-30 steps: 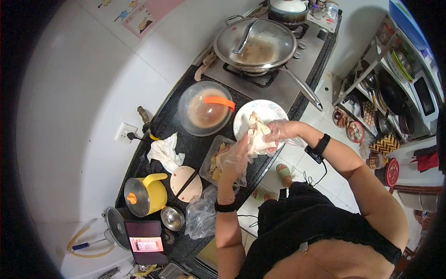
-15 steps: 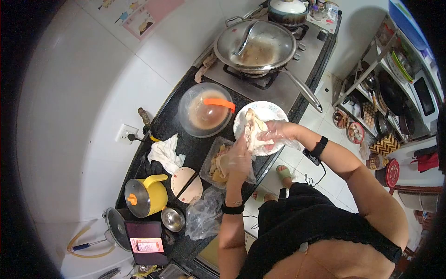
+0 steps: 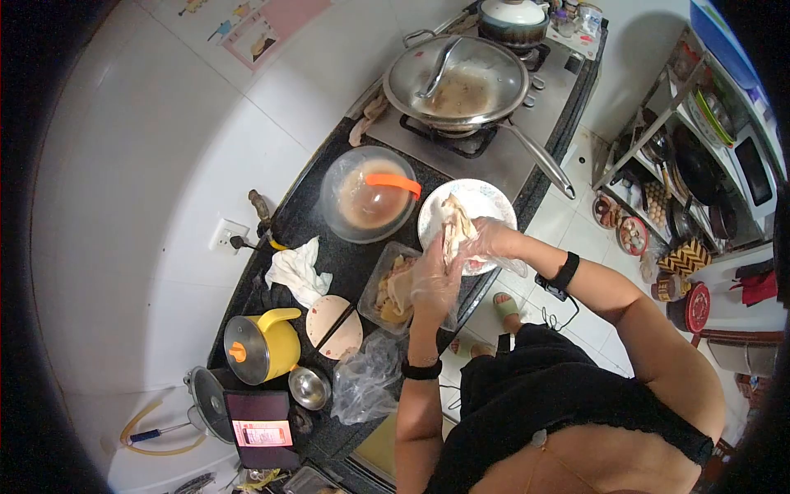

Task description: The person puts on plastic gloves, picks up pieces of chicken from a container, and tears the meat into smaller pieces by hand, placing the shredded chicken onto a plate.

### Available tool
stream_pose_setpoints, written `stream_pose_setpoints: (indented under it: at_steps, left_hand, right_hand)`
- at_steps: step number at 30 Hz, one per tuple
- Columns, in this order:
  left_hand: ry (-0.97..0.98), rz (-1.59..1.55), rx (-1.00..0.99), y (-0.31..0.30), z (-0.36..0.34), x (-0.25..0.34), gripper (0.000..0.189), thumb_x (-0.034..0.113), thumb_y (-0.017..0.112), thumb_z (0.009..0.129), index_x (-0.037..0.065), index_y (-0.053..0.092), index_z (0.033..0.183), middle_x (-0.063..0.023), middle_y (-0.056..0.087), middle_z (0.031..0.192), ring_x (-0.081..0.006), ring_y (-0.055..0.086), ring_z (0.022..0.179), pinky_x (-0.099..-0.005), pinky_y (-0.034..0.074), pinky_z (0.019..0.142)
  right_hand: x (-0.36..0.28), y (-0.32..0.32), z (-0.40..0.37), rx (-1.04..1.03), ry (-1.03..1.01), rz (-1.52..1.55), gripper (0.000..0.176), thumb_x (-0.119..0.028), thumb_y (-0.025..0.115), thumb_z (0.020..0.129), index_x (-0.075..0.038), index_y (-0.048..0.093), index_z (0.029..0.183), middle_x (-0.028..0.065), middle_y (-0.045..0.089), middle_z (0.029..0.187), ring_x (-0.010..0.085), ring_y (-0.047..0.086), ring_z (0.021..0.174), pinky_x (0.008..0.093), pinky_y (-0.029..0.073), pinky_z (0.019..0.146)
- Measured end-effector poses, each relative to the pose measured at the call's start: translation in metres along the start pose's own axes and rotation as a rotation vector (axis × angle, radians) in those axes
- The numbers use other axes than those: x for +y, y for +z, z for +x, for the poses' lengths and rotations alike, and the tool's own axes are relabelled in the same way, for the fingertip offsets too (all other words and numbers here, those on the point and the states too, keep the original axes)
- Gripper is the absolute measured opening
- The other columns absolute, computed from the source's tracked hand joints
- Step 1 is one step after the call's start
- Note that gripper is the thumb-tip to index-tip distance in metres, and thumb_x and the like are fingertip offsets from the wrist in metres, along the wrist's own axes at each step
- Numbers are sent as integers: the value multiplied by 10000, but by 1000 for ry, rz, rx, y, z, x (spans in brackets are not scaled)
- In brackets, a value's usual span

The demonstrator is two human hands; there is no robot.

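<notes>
Both hands wear clear plastic gloves. My left hand [image 3: 436, 284] and my right hand [image 3: 491, 240] close around a pale, brown-streaked piece of food [image 3: 455, 224]; its exact kind does not show. They hold it above the near side of a white patterned plate [image 3: 485, 198]. Left of the plate, close by my left hand, sits a clear plastic container [image 3: 372, 306] with yellowish pieces in it. Behind the container stands a translucent bowl [image 3: 331, 198] of cloudy liquid, with an orange strip [image 3: 393, 183] across it.
A lidded wok [image 3: 457, 90] rests on the stove, its handle [image 3: 543, 156] reaching toward the counter's front edge. A pot [image 3: 512, 25] stands beyond. On the left are a yellow kettle [image 3: 278, 350], a white cloth [image 3: 298, 272], chopsticks [image 3: 336, 327], a plastic bag [image 3: 366, 383] and a phone [image 3: 262, 432].
My hands have drawn closer together around the food, which is turned more upright and looks narrower. The whole view has shifted slightly.
</notes>
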State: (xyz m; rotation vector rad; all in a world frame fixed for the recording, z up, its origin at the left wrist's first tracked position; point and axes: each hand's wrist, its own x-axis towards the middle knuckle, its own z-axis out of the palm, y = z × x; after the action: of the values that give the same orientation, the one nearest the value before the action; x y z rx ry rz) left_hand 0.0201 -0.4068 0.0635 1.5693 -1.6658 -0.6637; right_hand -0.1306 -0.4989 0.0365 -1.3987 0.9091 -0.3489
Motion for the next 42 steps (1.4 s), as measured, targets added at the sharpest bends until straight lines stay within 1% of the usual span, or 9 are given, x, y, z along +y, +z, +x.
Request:
stream_pose_setpoints:
  at_steps: [8, 15, 17, 24, 26, 29, 33, 35, 42]
  left_hand:
    - [-94, 255, 167, 30, 0, -12, 440, 230, 536, 785, -3, 433, 1144, -225, 546, 1013, -375, 545, 888, -438, 420, 765]
    - [-77, 320, 126, 28, -2, -11, 440, 209, 524, 791, -24, 419, 1149, -240, 526, 1042, -388, 524, 924, -434, 414, 788]
    - [14, 231, 175, 23, -1, -10, 443, 166, 513, 800, -20, 408, 1188, -248, 523, 1052, -383, 523, 939, -416, 416, 804]
    - [-96, -131, 28, -2, -1, -17, 418, 152, 498, 824, 3, 437, 1210, -190, 568, 1017, -280, 558, 939, -332, 437, 798]
    - [-382, -448, -193, -5, 0, -25, 413, 178, 508, 832, 9, 445, 1204, -131, 592, 998, -202, 578, 879, -267, 451, 745]
    - [-487, -902, -219, -8, -1, -23, 384, 128, 528, 838, 6, 463, 1196, -17, 533, 875, -85, 500, 695, -194, 415, 596]
    - [-71, -164, -120, -6, -13, -16, 399, 145, 543, 820, -4, 462, 1181, -44, 576, 888, -136, 561, 786, -242, 472, 705]
    - [-527, -1418, -91, 15, -15, -45, 387, 148, 563, 805, -13, 481, 1147, -51, 570, 892, -143, 561, 785, -250, 483, 716]
    - [-535, -950, -112, 15, 0, -27, 369, 176, 527, 824, 3, 495, 1149, -70, 574, 857, -133, 549, 754, -252, 452, 650]
  right_hand:
    - [-5, 11, -5, 63, 38, 150, 327, -227, 694, 692, 28, 600, 872, 57, 605, 723, 108, 552, 566, 260, 458, 511]
    - [-14, 14, -6, 155, -55, -308, 356, -316, 694, 643, -65, 629, 887, 72, 620, 711, 130, 559, 624, 290, 452, 602]
    - [-15, 10, -4, 157, -95, -450, 349, -321, 684, 650, -75, 628, 891, 73, 622, 717, 133, 561, 634, 294, 453, 611]
    - [-22, -7, -9, -150, 35, -15, 321, -279, 658, 722, -12, 588, 885, 41, 597, 739, 94, 548, 649, 248, 456, 574]
    - [-22, -10, -10, -215, 29, 93, 326, -280, 658, 729, -10, 583, 897, 33, 593, 745, 91, 544, 642, 243, 453, 571]
    - [-17, -15, -5, -243, 8, 29, 314, -253, 661, 735, -8, 575, 911, 21, 586, 743, 82, 538, 646, 233, 448, 560]
    - [1, -18, 3, -325, 15, 151, 300, -245, 660, 745, -5, 576, 903, 29, 585, 774, 92, 535, 669, 241, 456, 569]
    - [14, -20, 6, -320, 14, 267, 295, -241, 658, 749, -2, 576, 901, 31, 585, 787, 94, 533, 673, 244, 459, 570]
    - [-19, -23, -5, -377, 15, 138, 288, -244, 641, 759, -13, 579, 919, 27, 590, 735, 93, 537, 636, 244, 448, 564]
